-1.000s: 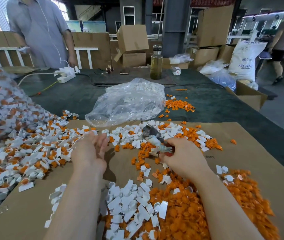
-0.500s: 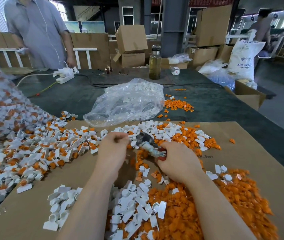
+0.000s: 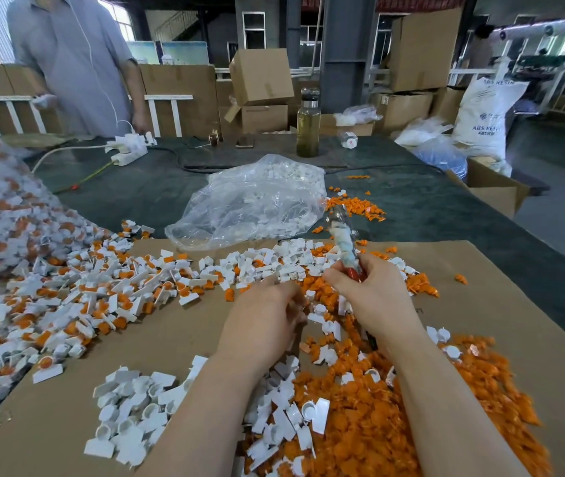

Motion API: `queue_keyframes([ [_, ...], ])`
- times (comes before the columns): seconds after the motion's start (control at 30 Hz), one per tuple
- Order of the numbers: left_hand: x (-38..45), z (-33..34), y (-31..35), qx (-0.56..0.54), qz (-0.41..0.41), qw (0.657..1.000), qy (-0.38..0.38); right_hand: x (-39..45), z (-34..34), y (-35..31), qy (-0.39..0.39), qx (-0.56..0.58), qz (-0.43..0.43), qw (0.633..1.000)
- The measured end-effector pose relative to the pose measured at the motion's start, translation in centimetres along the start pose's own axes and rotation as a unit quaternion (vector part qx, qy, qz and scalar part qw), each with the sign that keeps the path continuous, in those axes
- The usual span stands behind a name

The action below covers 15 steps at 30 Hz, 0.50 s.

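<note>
While the far-right sack (image 3: 484,122) reads "ABS RESIN", the right hand (image 3: 377,301) wraps its fingers round a taped tool (image 3: 343,239) jutting far beyond them; the left hand (image 3: 260,321) fingers curl, hold unclear.

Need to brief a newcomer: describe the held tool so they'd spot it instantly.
On the brown cardboard sheet strewn with white and orange parts, find the right hand near the far edge. The tool juts up from it: red grip, pale wrapped shaft, the only long thing among small pieces.

Clear bag (image 3: 250,208), glass bottle (image 3: 308,127) and power strip (image 3: 129,148) on green table (image 3: 429,208)
</note>
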<state>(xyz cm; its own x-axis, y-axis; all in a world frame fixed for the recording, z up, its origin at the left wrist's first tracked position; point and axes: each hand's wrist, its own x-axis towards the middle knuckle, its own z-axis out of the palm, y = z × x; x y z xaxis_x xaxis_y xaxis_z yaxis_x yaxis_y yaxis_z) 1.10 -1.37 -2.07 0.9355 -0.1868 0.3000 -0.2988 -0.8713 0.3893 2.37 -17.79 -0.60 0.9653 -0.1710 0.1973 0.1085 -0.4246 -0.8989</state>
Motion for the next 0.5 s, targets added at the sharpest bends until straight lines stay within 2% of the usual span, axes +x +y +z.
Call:
queue_keyframes([
  [0.27,0.02,-0.21,0.21,-0.044,-0.061,0.997,0.015,-0.09,0.47,-0.03,0.004,0.007,-0.040,0.999],
  [0.5,0.13,-0.03,-0.31,-0.031,-0.027,0.999,0.005,-0.17,0.60,-0.09,-0.011,0.002,-0.044,0.999],
])
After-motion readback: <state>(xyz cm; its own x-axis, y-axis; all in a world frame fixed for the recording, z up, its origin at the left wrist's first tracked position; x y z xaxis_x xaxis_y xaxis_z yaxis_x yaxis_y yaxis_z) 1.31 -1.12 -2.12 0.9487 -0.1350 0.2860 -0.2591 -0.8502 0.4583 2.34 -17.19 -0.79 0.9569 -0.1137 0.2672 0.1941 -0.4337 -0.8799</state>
